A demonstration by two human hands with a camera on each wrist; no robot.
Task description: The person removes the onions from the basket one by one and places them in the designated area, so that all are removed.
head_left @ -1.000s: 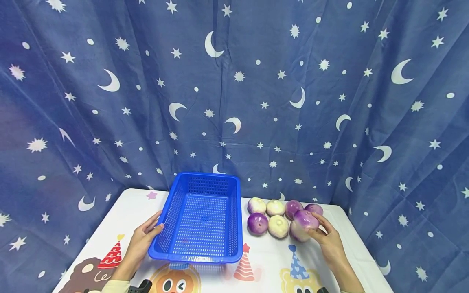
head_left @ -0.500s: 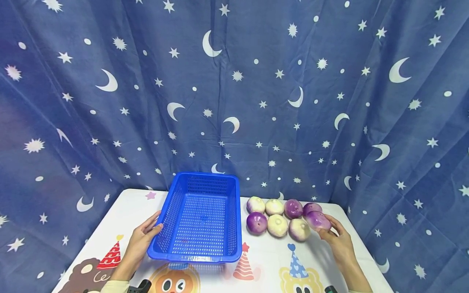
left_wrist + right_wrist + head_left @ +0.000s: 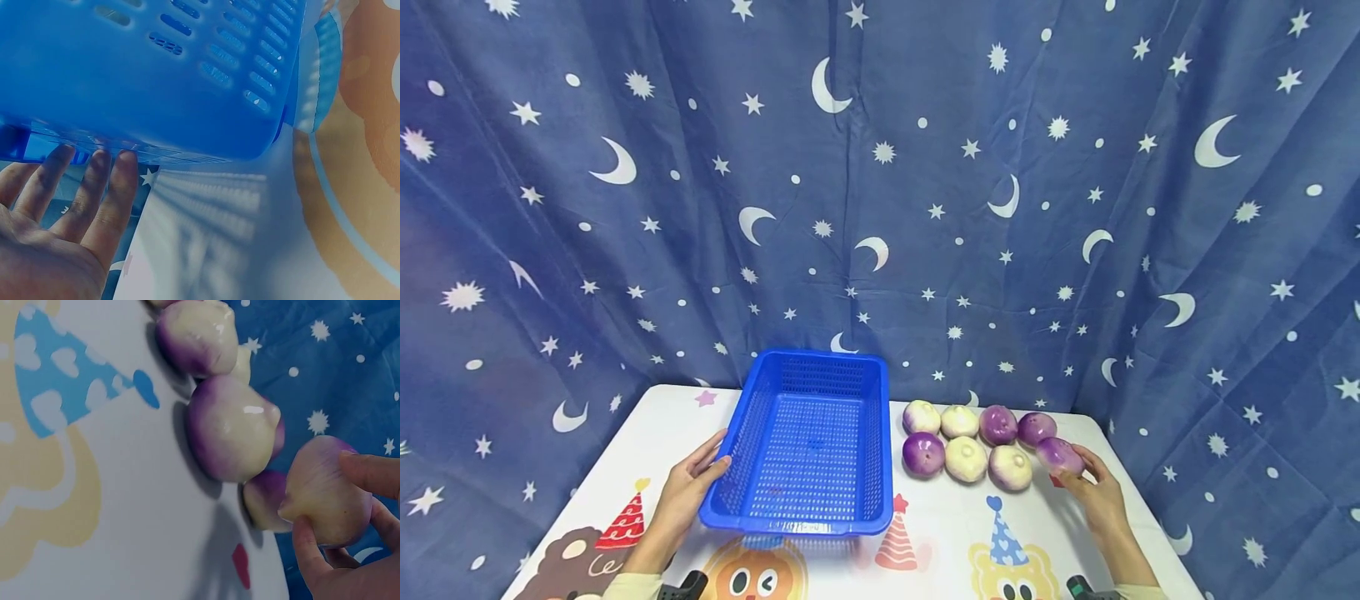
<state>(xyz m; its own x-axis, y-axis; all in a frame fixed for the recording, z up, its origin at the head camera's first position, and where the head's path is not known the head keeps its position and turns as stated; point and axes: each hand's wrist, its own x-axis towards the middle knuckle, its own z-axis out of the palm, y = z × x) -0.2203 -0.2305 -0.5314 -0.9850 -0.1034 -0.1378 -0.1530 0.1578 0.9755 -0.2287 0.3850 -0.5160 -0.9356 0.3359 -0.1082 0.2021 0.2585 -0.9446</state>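
Note:
My left hand (image 3: pixel 685 492) is at the left side of a blue plastic basket (image 3: pixel 886 467), its thumb tip at the rim. In the left wrist view the fingers (image 3: pixel 112 206) are fairly straight and their tips touch the basket (image 3: pixel 144 94). With thumb and fingers, my right hand (image 3: pixel 1101 496) holds a purple-and-white onion (image 3: pixel 1058 457) at the right end of the front row. The right wrist view has this onion (image 3: pixel 331 494) pinched, its pale nub pointing left. Whether it touches the table is hard to tell.
Left of the held onion, several onions (image 3: pixel 966 460) stand in two rows, pale or purple sides up. A cartoon-printed white cloth (image 3: pixel 947 533) covers the table. Behind it hangs a blue curtain (image 3: pixel 925 208) with moons and stars.
My right hand has carried the onion rightward and slightly down, off the onion at the front row's right, uncovering it. The left hand and basket have stayed in place.

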